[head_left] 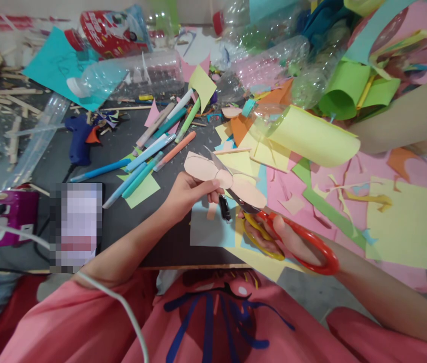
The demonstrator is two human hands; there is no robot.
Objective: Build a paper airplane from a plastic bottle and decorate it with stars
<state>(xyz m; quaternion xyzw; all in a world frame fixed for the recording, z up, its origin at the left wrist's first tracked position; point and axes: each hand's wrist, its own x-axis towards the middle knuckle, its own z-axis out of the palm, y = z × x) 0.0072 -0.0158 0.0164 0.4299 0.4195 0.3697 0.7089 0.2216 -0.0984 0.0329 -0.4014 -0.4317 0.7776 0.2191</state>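
Observation:
Between the thumb and fingers of my left hand is a pale pink paper cutout with rounded lobes on either side of a small drawn circle. My right hand grips scissors with one red and one yellow handle. Their blades reach up along the cutout's lower right lobe and partly behind it, with a tip showing above its top edge. Just below the cutout lies a small black object, on or over a light blue paper sheet.
Several markers lie left of centre, near a blue glue gun and a phone. Plastic bottles line the back. Pink and yellow paper covers the right side, below a rolled yellow sheet. A white cable crosses the lower left.

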